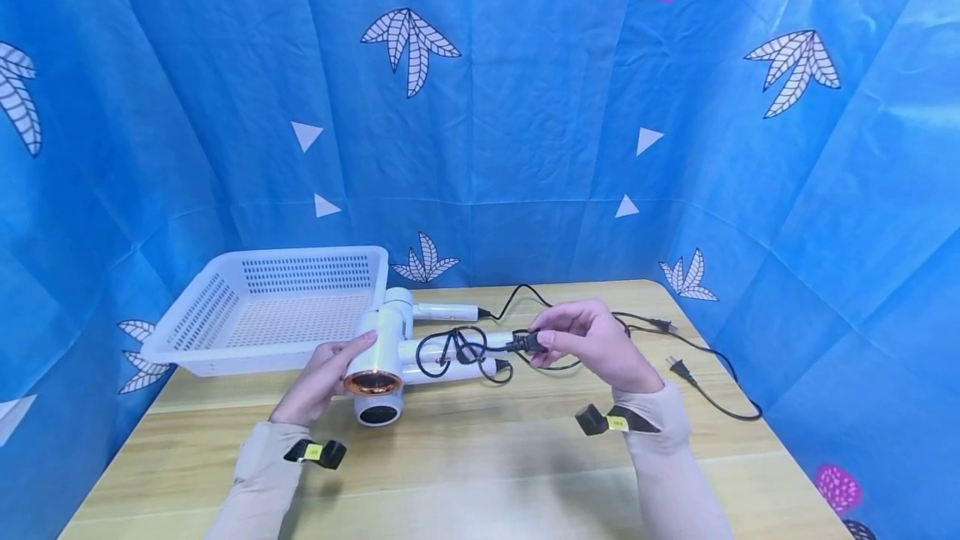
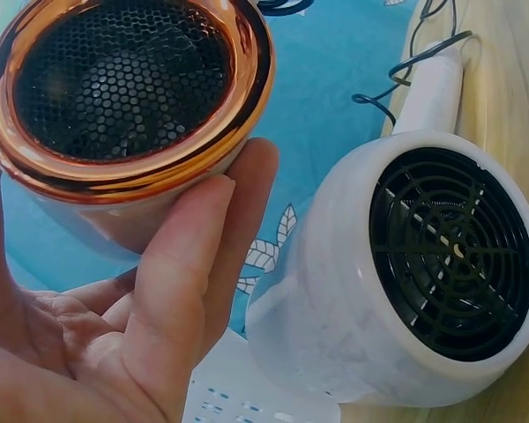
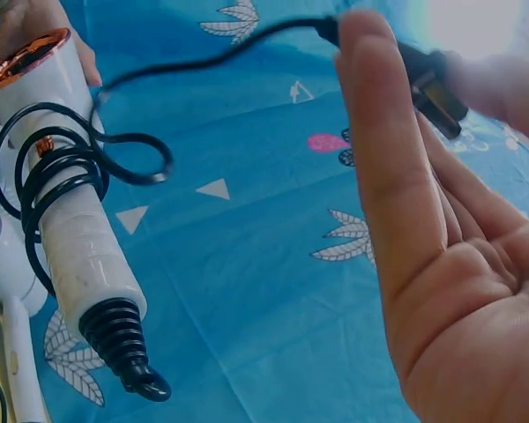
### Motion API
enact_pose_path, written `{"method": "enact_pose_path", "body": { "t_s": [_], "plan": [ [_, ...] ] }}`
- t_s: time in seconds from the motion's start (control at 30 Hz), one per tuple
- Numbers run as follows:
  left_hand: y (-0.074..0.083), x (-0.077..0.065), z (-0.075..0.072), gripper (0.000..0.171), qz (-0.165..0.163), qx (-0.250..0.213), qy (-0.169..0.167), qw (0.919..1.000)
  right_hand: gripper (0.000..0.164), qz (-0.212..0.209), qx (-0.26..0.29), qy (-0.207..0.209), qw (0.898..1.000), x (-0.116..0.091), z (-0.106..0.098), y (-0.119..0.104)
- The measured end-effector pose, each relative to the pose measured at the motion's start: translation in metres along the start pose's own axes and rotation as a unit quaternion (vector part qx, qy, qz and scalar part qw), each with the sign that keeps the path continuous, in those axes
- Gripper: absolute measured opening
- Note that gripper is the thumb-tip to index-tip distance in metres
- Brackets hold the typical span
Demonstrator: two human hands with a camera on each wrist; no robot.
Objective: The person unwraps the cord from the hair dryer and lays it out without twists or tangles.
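My left hand (image 1: pixel 318 377) grips the head of a white hair dryer (image 1: pixel 385 332) with a copper-coloured rim (image 2: pixel 247 115), thumb and fingers around its barrel. Its handle (image 3: pixel 93 247) points right, with loops of black cord (image 3: pixel 66 167) wound loosely round it. At the cord's end, my right hand (image 1: pixel 592 344) pinches the black plug (image 3: pixel 436 97) between thumb and fingers. From the handle to that hand the cord runs through the air. Below the held dryer lies a second white hair dryer (image 2: pixel 317 291) with a black ringed grille (image 2: pixel 458 251).
A third white hair dryer (image 1: pixel 446 312) lies behind, partly hidden. A white perforated basket (image 1: pixel 258 357) stands at the back left. Two black plugs (image 1: pixel 663 325), (image 1: pixel 680 368) and their cords lie on the wooden table (image 1: pixel 465 473) at the right. Blue patterned curtain (image 1: pixel 510 148) surrounds the table.
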State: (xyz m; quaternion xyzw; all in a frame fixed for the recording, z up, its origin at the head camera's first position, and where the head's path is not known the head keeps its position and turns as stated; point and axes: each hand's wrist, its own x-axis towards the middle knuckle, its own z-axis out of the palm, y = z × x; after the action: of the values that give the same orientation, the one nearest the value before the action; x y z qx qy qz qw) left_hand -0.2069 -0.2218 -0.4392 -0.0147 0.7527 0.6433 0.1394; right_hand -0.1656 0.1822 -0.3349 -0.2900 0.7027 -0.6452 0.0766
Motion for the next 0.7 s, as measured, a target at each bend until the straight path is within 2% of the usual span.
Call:
{"method": "enact_pose_path", "body": {
  "t_s": [0.2,0.37,0.7],
  "plan": [
    [0.001,-0.001,0.001,0.075,-0.003,-0.010,0.004,0.9999,0.033,0.025,-0.014,-0.063,0.998,-0.001,0.000,0.002],
    [0.002,-0.001,0.000,0.074,0.000,-0.014,0.005,0.9999,0.031,0.031,-0.019,-0.105,0.994,0.001,-0.001,0.008],
    [0.003,-0.002,-0.002,0.072,0.003,-0.044,-0.001,0.9990,0.029,0.068,-0.047,-0.139,0.987,0.006,-0.002,0.020]
  ]
}}
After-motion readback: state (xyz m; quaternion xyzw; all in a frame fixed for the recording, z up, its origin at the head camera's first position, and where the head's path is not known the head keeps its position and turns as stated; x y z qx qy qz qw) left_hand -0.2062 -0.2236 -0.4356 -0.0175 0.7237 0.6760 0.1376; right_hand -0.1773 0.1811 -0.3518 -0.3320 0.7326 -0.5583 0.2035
